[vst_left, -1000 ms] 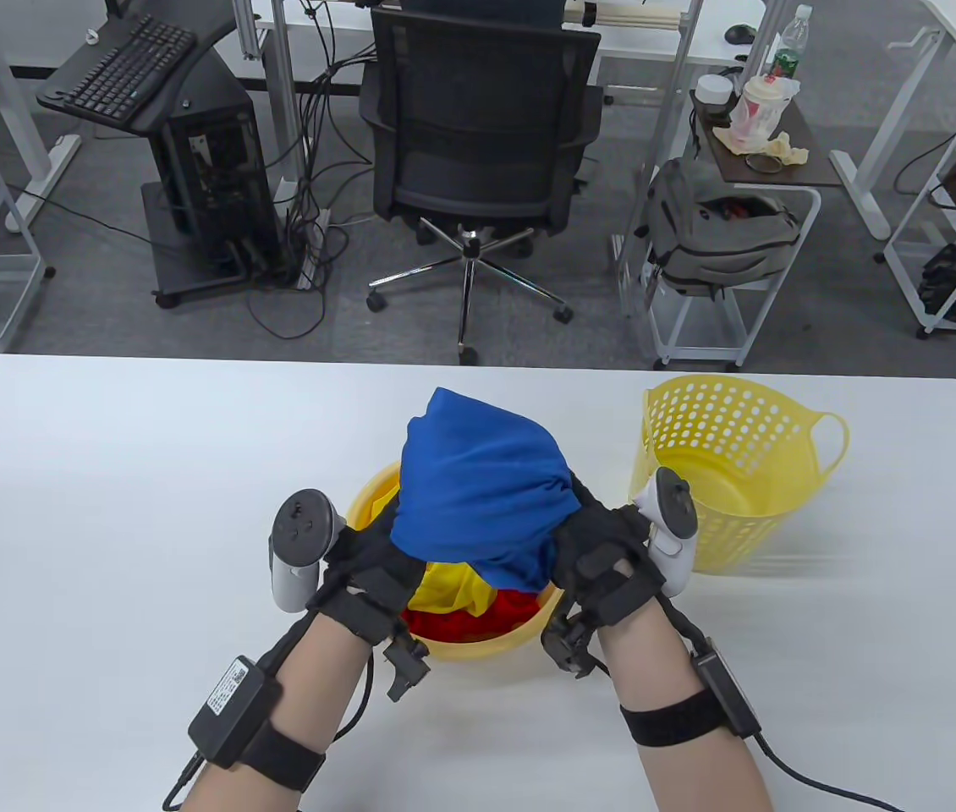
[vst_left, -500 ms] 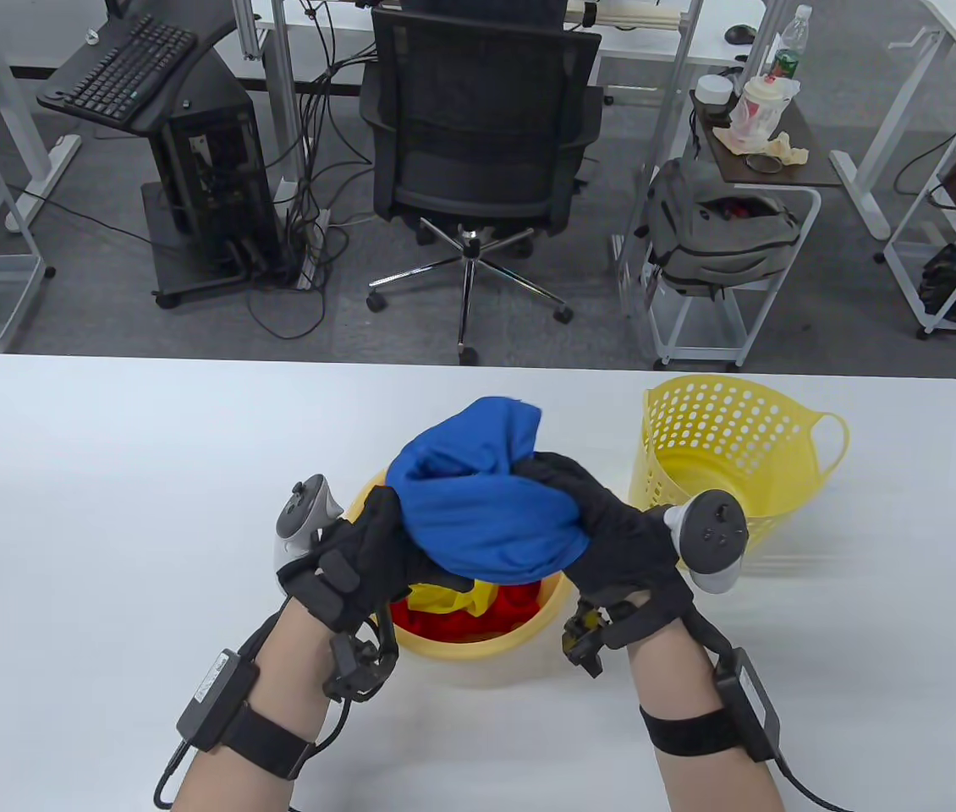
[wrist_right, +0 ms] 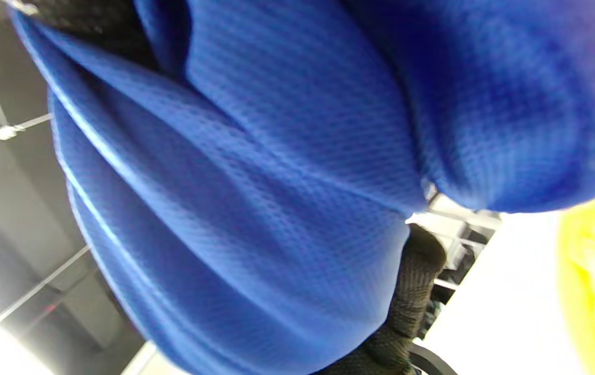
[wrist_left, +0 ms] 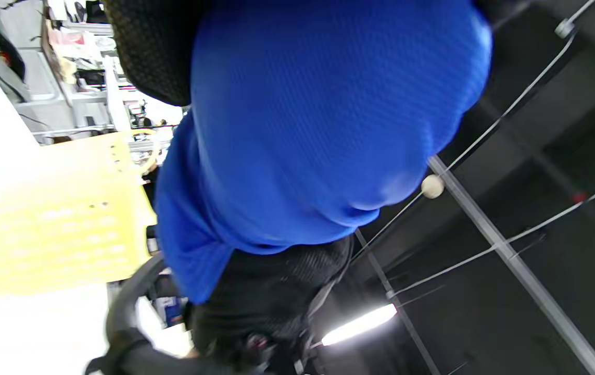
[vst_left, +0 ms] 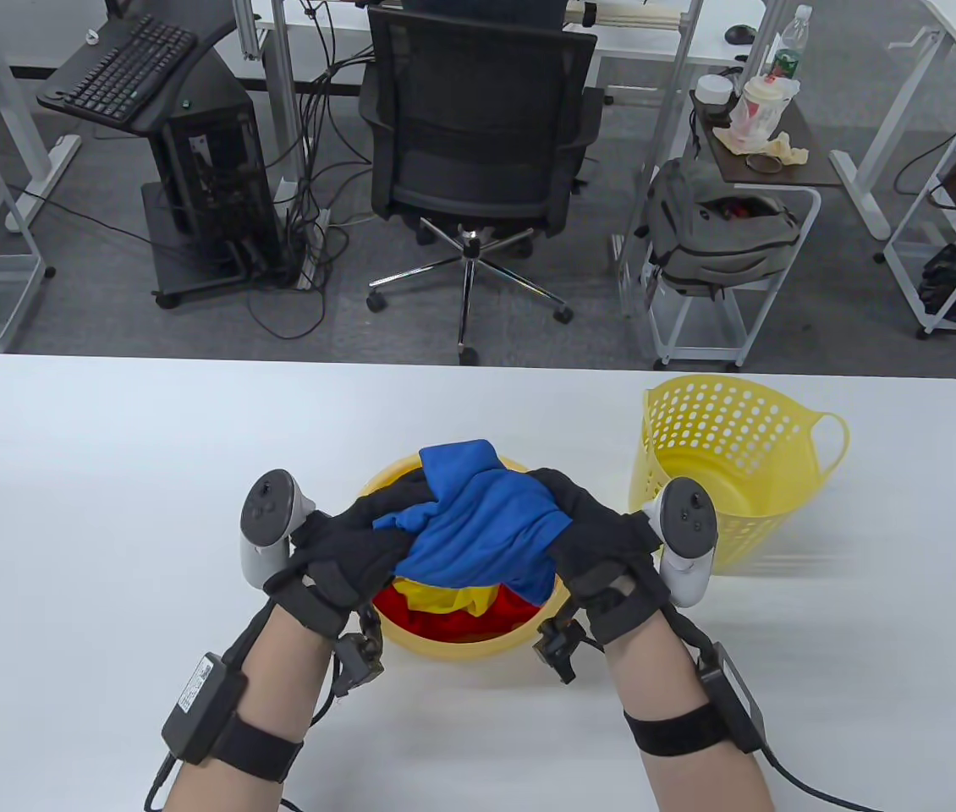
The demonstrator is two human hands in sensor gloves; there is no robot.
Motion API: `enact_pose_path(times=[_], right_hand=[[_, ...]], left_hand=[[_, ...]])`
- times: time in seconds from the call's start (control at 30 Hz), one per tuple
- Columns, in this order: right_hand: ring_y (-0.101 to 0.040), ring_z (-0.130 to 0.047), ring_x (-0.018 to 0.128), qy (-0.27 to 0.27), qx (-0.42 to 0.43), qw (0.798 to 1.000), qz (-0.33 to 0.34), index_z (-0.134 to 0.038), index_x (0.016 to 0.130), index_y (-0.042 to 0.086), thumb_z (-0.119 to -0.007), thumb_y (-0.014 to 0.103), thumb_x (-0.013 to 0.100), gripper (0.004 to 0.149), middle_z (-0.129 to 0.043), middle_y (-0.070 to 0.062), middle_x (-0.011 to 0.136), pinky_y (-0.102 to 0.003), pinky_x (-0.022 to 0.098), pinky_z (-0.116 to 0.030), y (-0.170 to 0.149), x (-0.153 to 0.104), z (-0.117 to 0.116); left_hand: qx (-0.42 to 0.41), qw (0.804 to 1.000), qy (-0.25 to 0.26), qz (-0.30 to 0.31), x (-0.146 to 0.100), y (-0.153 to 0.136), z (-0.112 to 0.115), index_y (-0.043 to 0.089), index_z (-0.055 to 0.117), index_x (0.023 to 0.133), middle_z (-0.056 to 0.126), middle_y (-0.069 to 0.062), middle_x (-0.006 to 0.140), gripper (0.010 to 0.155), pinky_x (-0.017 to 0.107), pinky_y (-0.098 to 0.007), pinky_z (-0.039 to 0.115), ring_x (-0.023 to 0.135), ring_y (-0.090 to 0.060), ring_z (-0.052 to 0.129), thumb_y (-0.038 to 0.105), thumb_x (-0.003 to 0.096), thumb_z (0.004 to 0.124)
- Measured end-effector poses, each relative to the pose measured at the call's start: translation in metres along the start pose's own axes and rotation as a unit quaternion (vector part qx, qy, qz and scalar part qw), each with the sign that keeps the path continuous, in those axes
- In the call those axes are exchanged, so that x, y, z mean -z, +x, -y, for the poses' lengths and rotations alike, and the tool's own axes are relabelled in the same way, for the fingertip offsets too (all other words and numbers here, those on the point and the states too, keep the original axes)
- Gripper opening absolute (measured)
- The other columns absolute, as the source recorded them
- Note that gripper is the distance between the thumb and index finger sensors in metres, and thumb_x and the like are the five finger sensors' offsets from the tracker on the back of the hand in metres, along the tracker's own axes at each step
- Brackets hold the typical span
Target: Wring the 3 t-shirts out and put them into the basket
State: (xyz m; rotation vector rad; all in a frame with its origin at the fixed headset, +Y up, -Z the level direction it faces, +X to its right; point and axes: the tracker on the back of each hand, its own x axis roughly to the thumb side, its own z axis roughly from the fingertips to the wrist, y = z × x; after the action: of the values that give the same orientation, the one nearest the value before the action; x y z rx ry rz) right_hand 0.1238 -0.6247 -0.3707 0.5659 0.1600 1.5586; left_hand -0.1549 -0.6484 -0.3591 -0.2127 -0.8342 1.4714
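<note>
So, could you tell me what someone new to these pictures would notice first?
Most striking is the bright blue t-shirt, bunched up and gripped between the left hand and the right hand at the table's near middle. Right beneath it sits a round yellow tub holding red and yellow cloth. To the right stands the perforated yellow basket, with no shirt showing in it.

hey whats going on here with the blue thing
A person's gloved left hand and right hand both grip a bunched blue t-shirt, wringing it above a round yellow plastic tub that holds a red t-shirt and a yellow t-shirt. The perforated yellow plastic basket to the right holds no shirt yet.
</note>
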Motion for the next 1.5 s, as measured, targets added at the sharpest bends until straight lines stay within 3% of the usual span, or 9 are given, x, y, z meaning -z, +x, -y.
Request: enact_pose_path(times=[0.2,0.33,0.6,0.8,0.9,1.03,1.17,1.3,1.5], right_hand=[[-0.054,-0.096,0.055,0.065,-0.096,0.993,-0.036,-0.079,0.091,0.008,-0.085,0.032,0.060,0.040,-0.079,-0.034,0.093,-0.042,0.030,-0.090,-0.007,0.005,0.001],[-0.053,-0.097,0.050,0.027,-0.147,0.988,-0.051,-0.080,0.089,0.006,-0.086,0.030,0.058,0.040,-0.081,-0.035,0.089,-0.040,0.026,-0.091,-0.006,0.005,-0.001],[-0.049,-0.097,0.034,-0.044,-0.101,0.986,-0.128,-0.081,0.087,0.004,-0.090,0.028,0.055,0.041,-0.085,-0.036,0.080,-0.034,0.017,-0.090,-0.019,0.002,0.009],[-0.059,-0.087,0.054,0.031,0.084,0.991,-0.095,-0.038,0.115,-0.002,-0.083,0.034,0.062,0.079,-0.053,-0.044,0.105,-0.041,0.035,-0.088,-0.034,0.007,0.008],[-0.070,-0.070,0.076,0.079,0.119,0.989,-0.025,-0.024,0.121,0.016,-0.079,0.040,0.066,0.081,-0.029,-0.042,0.116,-0.056,0.055,-0.076,-0.024,0.008,0.002],[-0.067,-0.059,0.096,0.066,-0.086,0.992,0.072,-0.031,0.117,0.034,-0.079,0.028,0.064,0.072,-0.025,-0.026,0.124,-0.071,0.064,-0.063,0.003,0.002,-0.015],[-0.061,-0.040,0.110,0.053,-0.402,0.903,0.144,-0.015,0.111,0.041,-0.086,0.031,0.059,0.088,-0.009,-0.009,0.125,-0.076,0.072,-0.050,0.018,-0.006,-0.039],[-0.052,-0.024,0.115,-0.077,-0.656,0.724,0.198,0.009,0.100,0.041,-0.092,0.049,0.050,0.113,0.007,0.000,0.119,-0.073,0.078,-0.042,0.008,-0.013,-0.065],[-0.048,-0.014,0.115,-0.113,-0.730,0.632,0.232,0.019,0.094,0.038,-0.096,0.058,0.038,0.129,0.013,0.000,0.116,-0.071,0.081,-0.036,0.005,-0.018,-0.069]], left_hand=[[0.040,0.995,-0.019,-0.084,0.001,-0.010,0.006,0.032,0.073,0.095,0.059,-0.025,0.121,0.072,0.066,-0.059,0.078,0.096,-0.049,0.079,0.092,0.0539,0.071],[0.249,0.964,0.003,-0.089,0.009,-0.001,0.024,0.017,0.012,0.121,0.056,-0.024,0.119,0.125,0.064,-0.053,0.084,0.093,-0.042,0.084,0.092,0.0453,0.077],[0.383,0.918,-0.032,-0.093,0.019,0.006,0.056,0.030,0.003,0.118,0.055,-0.027,0.121,0.116,0.063,-0.052,0.086,0.091,-0.038,0.087,0.073,0.0533,0.089],[0.224,0.967,0.049,-0.107,0.009,-0.005,0.027,0.039,0.026,0.121,0.078,-0.016,0.108,0.082,0.047,-0.047,0.093,0.070,-0.031,0.100,0.059,0.0639,0.082],[0.118,0.982,0.099,-0.111,-0.001,-0.017,0.003,0.040,0.026,0.121,0.076,-0.015,0.109,0.080,0.048,-0.047,0.093,0.072,-0.030,0.099,0.057,0.0657,0.081],[-0.029,0.986,0.133,-0.100,-0.012,-0.023,-0.017,0.038,0.022,0.121,0.073,-0.015,0.110,0.079,0.049,-0.047,0.091,0.073,-0.030,0.098,0.057,0.0689,0.077],[-0.084,0.985,0.121,-0.084,-0.015,-0.020,-0.023,0.037,0.016,0.122,0.071,-0.015,0.111,0.079,0.050,-0.044,0.093,0.074,-0.028,0.098,0.059,0.0713,0.073],[-0.157,0.982,0.055,-0.091,-0.010,-0.022,-0.009,0.036,0.016,0.123,0.071,-0.017,0.110,0.078,0.047,-0.042,0.094,0.073,-0.028,0.099,0.059,0.0723,0.071],[-0.077,0.981,-0.027,-0.176,-0.002,-0.036,0.009,0.039,0.030,0.124,0.076,-0.017,0.106,0.068,0.040,-0.042,0.096,0.067,-0.029,0.103,0.057,0.0727,0.072]])
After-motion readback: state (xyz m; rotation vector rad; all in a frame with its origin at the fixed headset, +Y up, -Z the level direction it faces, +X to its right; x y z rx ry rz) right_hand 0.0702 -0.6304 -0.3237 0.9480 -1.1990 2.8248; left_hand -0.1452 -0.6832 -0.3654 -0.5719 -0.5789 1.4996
